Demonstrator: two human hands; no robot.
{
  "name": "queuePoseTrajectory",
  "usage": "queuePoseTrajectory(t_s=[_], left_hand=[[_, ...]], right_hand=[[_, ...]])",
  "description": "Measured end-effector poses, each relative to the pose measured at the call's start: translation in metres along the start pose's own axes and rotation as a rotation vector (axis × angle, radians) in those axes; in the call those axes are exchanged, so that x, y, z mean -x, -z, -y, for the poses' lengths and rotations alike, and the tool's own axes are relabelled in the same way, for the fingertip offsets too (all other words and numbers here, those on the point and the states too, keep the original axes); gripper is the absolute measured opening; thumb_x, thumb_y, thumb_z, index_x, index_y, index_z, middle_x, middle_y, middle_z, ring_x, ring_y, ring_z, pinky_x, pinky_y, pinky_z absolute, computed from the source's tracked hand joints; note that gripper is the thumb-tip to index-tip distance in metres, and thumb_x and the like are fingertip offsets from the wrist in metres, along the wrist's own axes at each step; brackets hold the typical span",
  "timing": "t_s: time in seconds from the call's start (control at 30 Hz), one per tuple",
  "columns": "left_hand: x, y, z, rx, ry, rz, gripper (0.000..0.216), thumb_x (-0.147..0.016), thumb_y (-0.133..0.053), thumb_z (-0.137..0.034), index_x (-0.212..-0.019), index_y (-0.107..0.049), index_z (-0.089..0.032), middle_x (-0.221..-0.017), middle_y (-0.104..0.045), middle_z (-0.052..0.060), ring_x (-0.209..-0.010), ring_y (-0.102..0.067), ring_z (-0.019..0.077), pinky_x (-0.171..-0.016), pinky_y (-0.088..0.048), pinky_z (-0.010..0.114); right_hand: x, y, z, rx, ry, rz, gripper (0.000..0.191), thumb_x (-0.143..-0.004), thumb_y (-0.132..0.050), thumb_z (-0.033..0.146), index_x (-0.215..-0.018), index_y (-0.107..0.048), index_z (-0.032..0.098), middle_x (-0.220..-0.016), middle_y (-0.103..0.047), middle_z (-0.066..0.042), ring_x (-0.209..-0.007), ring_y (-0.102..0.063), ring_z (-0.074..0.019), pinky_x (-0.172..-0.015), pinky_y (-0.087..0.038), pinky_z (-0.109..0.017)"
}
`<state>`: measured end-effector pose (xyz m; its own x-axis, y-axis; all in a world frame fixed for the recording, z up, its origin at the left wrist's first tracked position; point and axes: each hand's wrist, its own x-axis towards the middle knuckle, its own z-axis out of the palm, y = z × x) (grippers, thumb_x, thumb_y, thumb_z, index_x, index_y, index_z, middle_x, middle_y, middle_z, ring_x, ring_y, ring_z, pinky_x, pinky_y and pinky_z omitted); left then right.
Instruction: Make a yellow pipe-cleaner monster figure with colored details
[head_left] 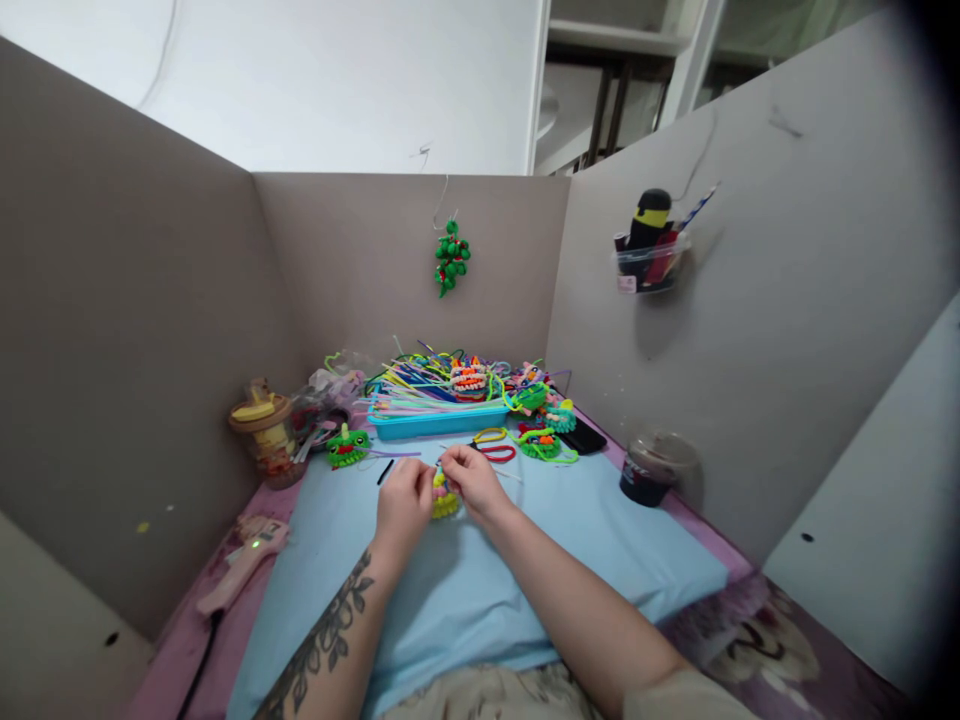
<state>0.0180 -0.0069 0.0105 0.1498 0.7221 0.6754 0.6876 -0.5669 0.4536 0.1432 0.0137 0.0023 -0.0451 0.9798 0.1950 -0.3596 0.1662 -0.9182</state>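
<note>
Over the blue cloth, my left hand (406, 499) and my right hand (475, 482) meet with fingers pinched. Between them is a small fuzzy pipe-cleaner figure (445, 503), yellow below with pink and a bit of blue above. Both hands are closed on its upper part; my fingers hide some of it. Just beyond my right hand lie scissors (501, 453) with red and yellow handles. A short black strip (385, 472) and a green pipe-cleaner figure (348, 447) are on the cloth past my left hand.
A blue tray (439, 425) heaped with coloured pipe cleaners stands at the back. More pipe-cleaner figures (540, 443) and a phone (583, 437) are right of it. A dark cup (646, 478) stands at right; a lidded drink cup (270, 440) and pink glue gun (244, 565) at left. Grey panels enclose the table.
</note>
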Motion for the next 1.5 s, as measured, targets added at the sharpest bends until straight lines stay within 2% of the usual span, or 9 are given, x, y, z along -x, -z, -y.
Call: queuePoseTrajectory(t_s=[0.17, 0.33, 0.67, 0.87, 0.97, 1.13, 1.27, 1.4, 1.5], left_hand=[[-0.003, -0.001, 0.002, 0.051, 0.051, -0.028, 0.02, -0.083, -0.045, -0.022, -0.064, -0.051, -0.019, -0.063, -0.051, 0.001, -0.064, -0.049, 0.0154, -0.06, -0.035, 0.026], [-0.005, 0.0, 0.005, 0.136, 0.017, 0.052, 0.012, -0.081, -0.049, -0.024, -0.086, -0.059, -0.019, -0.082, -0.06, 0.005, -0.073, -0.054, 0.0162, -0.065, -0.041, 0.026], [-0.004, 0.003, 0.009, 0.036, 0.006, 0.03, 0.016, -0.084, -0.045, -0.024, -0.083, -0.06, -0.019, -0.077, -0.059, 0.005, -0.072, -0.053, 0.017, -0.067, -0.041, 0.028], [-0.002, 0.004, 0.006, 0.022, 0.015, 0.037, 0.017, -0.082, -0.044, -0.024, -0.078, -0.059, -0.019, -0.074, -0.057, 0.004, -0.072, -0.052, 0.0178, -0.066, -0.038, 0.028], [-0.005, 0.002, 0.002, 0.19, 0.148, 0.06, 0.015, -0.078, -0.047, -0.026, -0.068, -0.057, -0.019, -0.064, -0.054, 0.001, -0.064, -0.049, 0.0158, -0.06, -0.036, 0.026], [-0.009, 0.0, -0.002, 0.912, 0.609, 0.223, 0.018, -0.067, -0.06, -0.031, -0.061, -0.05, -0.016, -0.049, -0.043, -0.005, -0.042, -0.036, 0.0069, -0.04, -0.022, 0.018], [-0.01, 0.003, -0.001, 1.328, 0.816, 0.397, 0.021, -0.059, -0.067, -0.024, -0.065, -0.05, -0.014, -0.048, -0.041, -0.006, -0.036, -0.021, 0.0013, -0.035, -0.007, 0.016], [-0.011, 0.004, 0.001, 1.389, 0.877, 0.452, 0.019, -0.059, -0.068, -0.022, -0.066, -0.052, -0.013, -0.049, -0.043, -0.004, -0.036, -0.025, 0.0009, -0.034, -0.007, 0.015], [-0.011, 0.001, 0.001, 1.181, 0.8, 0.325, 0.025, -0.064, -0.067, -0.033, -0.074, -0.057, -0.013, -0.055, -0.049, -0.001, -0.045, -0.045, 0.0068, -0.036, -0.02, 0.015]], right_hand=[[0.001, -0.003, -0.004, 0.029, 0.04, -0.063, 0.025, -0.064, -0.066, 0.038, -0.066, -0.051, 0.018, -0.052, -0.045, 0.007, -0.041, -0.034, -0.0055, -0.039, -0.027, -0.02], [-0.001, 0.002, -0.003, 0.101, 0.069, -0.079, 0.025, -0.064, -0.067, 0.038, -0.065, -0.054, 0.016, -0.051, -0.046, 0.006, -0.043, -0.036, -0.0059, -0.041, -0.027, -0.019], [0.002, 0.007, 0.009, 0.099, -0.076, 0.065, 0.034, -0.063, -0.067, 0.047, -0.065, -0.053, 0.016, -0.049, -0.048, 0.006, -0.038, -0.04, -0.0052, -0.038, -0.025, -0.018], [0.004, 0.009, 0.012, 0.176, -0.149, 0.167, 0.021, -0.062, -0.065, 0.033, -0.065, -0.054, 0.015, -0.047, -0.049, 0.005, -0.04, -0.043, -0.0067, -0.039, -0.026, -0.018], [0.002, 0.01, 0.008, 0.27, -0.044, 0.17, 0.015, -0.066, -0.059, 0.029, -0.064, -0.05, 0.016, -0.051, -0.047, 0.006, -0.044, -0.041, -0.0069, -0.042, -0.029, -0.018], [-0.005, 0.015, -0.002, 0.457, 0.181, 0.139, 0.007, -0.07, -0.051, 0.023, -0.066, -0.049, 0.018, -0.062, -0.046, 0.004, -0.059, -0.043, -0.0101, -0.054, -0.035, -0.02], [-0.007, 0.017, -0.003, 0.457, 0.204, 0.188, 0.009, -0.074, -0.05, 0.026, -0.07, -0.05, 0.018, -0.065, -0.047, 0.003, -0.062, -0.044, -0.011, -0.056, -0.036, -0.021], [-0.008, 0.019, -0.003, 0.424, 0.199, 0.185, 0.01, -0.075, -0.051, 0.028, -0.074, -0.05, 0.019, -0.066, -0.047, 0.003, -0.062, -0.045, -0.0111, -0.058, -0.036, -0.022], [-0.01, 0.02, -0.005, 0.464, 0.226, 0.116, 0.008, -0.074, -0.051, 0.026, -0.072, -0.05, 0.019, -0.066, -0.049, 0.003, -0.063, -0.046, -0.0114, -0.059, -0.037, -0.022]])
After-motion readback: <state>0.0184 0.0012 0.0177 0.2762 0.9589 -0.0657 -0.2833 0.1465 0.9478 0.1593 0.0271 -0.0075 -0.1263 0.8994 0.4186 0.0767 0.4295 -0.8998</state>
